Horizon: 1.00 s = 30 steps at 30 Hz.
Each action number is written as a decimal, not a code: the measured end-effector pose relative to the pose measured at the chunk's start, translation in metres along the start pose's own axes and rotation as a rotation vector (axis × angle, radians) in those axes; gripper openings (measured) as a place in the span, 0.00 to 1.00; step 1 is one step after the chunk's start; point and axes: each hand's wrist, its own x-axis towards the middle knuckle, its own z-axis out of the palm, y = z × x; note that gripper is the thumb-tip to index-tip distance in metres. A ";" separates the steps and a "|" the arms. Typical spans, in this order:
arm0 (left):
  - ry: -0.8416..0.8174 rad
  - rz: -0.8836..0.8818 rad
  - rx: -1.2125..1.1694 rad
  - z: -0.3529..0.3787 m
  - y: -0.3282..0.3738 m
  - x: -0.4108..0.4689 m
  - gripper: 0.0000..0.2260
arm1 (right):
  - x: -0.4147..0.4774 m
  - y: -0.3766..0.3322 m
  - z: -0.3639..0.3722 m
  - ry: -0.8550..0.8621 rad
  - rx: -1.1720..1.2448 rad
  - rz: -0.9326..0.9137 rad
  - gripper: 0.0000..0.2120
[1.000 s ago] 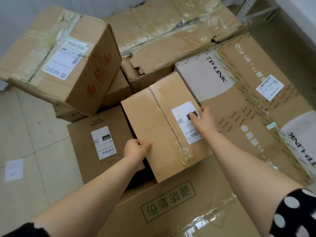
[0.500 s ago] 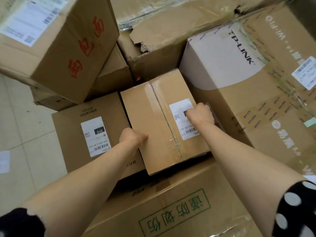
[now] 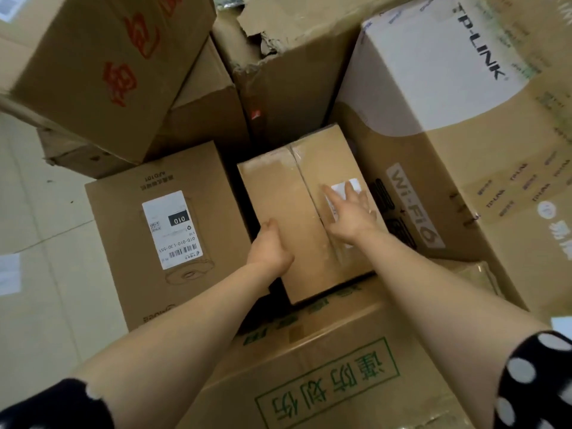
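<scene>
Grips the small box [image 3: 297,218], sunk just beside the TP-LINK carton [image 3: 448,119], with left hand [image 3: 269,246] curled over the edge away from it; presses right hand [image 3: 349,212] flat, fingers spread, on the carton-side top.

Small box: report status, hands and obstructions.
Left hand grips small box edge. Right hand flat on top. Sits in gap, TP-Link box right, labelled box left.

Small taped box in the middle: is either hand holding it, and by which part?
The left hand grips the small taped box by its left edge; the right hand only rests flat on its top, over the label.
</scene>
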 end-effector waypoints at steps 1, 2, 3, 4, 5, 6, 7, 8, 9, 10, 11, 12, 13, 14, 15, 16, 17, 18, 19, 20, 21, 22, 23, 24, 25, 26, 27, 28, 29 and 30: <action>-0.012 -0.017 0.005 0.002 0.001 0.001 0.32 | -0.001 0.001 0.005 -0.057 -0.035 0.023 0.38; -0.021 -0.037 0.010 0.003 0.001 0.004 0.33 | -0.001 0.003 0.010 -0.110 -0.057 0.049 0.41; -0.027 -0.063 0.015 0.005 0.002 0.007 0.34 | -0.002 0.004 0.014 -0.157 -0.069 0.072 0.45; -0.035 -0.090 0.021 0.006 0.002 0.009 0.35 | -0.001 0.005 0.018 -0.196 -0.074 0.087 0.48; -0.041 -0.116 0.021 0.008 0.003 0.013 0.35 | -0.001 0.005 0.021 -0.228 -0.080 0.094 0.51; -0.040 -0.134 0.019 0.009 0.004 0.016 0.36 | -0.001 0.005 0.024 -0.256 -0.089 0.097 0.53; -0.037 -0.153 0.014 0.009 0.005 0.019 0.36 | 0.000 0.004 0.026 -0.279 -0.103 0.099 0.55; -0.033 -0.172 0.002 0.011 0.005 0.023 0.36 | 0.000 0.003 0.027 -0.296 -0.120 0.102 0.57; -0.034 -0.195 -0.018 0.012 0.005 0.027 0.37 | 0.001 0.003 0.029 -0.306 -0.137 0.105 0.58; -0.041 -0.220 -0.047 0.014 0.005 0.029 0.38 | 0.002 0.003 0.030 -0.309 -0.152 0.107 0.59; -0.045 -0.243 -0.082 0.016 0.006 0.032 0.38 | 0.003 0.003 0.032 -0.308 -0.165 0.110 0.60; -0.042 -0.261 -0.115 0.017 0.006 0.034 0.37 | 0.004 0.004 0.034 -0.301 -0.177 0.113 0.61; -0.030 -0.273 -0.140 0.019 0.007 0.036 0.35 | 0.006 0.004 0.035 -0.292 -0.187 0.113 0.61; -0.017 -0.279 -0.156 0.021 0.009 0.037 0.34 | 0.007 0.005 0.035 -0.280 -0.197 0.110 0.61; -0.005 -0.280 -0.169 0.022 0.010 0.038 0.33 | 0.009 0.006 0.034 -0.263 -0.210 0.100 0.61; 0.003 -0.275 -0.180 0.023 0.011 0.039 0.33 | 0.012 0.007 0.031 -0.247 -0.224 0.083 0.60; 0.008 -0.267 -0.187 0.023 0.013 0.041 0.33 | 0.015 0.008 0.027 -0.231 -0.235 0.064 0.59; 0.013 -0.259 -0.191 0.023 0.015 0.042 0.33 | 0.020 0.009 0.023 -0.218 -0.237 0.048 0.58; 0.020 -0.251 -0.193 0.022 0.016 0.045 0.33 | 0.023 0.010 0.019 -0.208 -0.230 0.040 0.57; 0.026 -0.241 -0.194 0.020 0.017 0.047 0.34 | 0.027 0.010 0.018 -0.202 -0.218 0.040 0.57; 0.027 -0.230 -0.194 0.018 0.018 0.049 0.35 | 0.029 0.010 0.018 -0.197 -0.208 0.045 0.58; 0.023 -0.222 -0.198 0.015 0.020 0.049 0.36 | 0.030 0.009 0.018 -0.194 -0.201 0.051 0.58; 0.016 -0.213 -0.207 0.012 0.021 0.049 0.38 | 0.030 0.009 0.017 -0.194 -0.195 0.050 0.58; 0.005 -0.205 -0.221 0.010 0.022 0.047 0.39 | 0.030 0.009 0.016 -0.195 -0.183 0.043 0.57; -0.011 -0.199 -0.238 0.008 0.022 0.044 0.40 | 0.028 0.010 0.014 -0.189 -0.159 0.028 0.56; -0.028 -0.192 -0.256 0.005 0.022 0.040 0.41 | 0.026 0.011 0.010 -0.172 -0.125 0.010 0.55; -0.039 -0.181 -0.270 0.002 0.021 0.035 0.41 | 0.023 0.012 0.007 -0.142 -0.093 -0.007 0.53; -0.041 -0.168 -0.281 -0.001 0.021 0.030 0.40 | 0.018 0.013 0.005 -0.102 -0.070 -0.020 0.50; -0.030 -0.154 -0.288 -0.006 0.021 0.023 0.39 | 0.012 0.012 0.003 -0.064 -0.056 -0.030 0.48; -0.011 -0.141 -0.293 -0.012 0.022 0.015 0.37 | 0.004 0.009 0.002 -0.039 -0.039 -0.035 0.47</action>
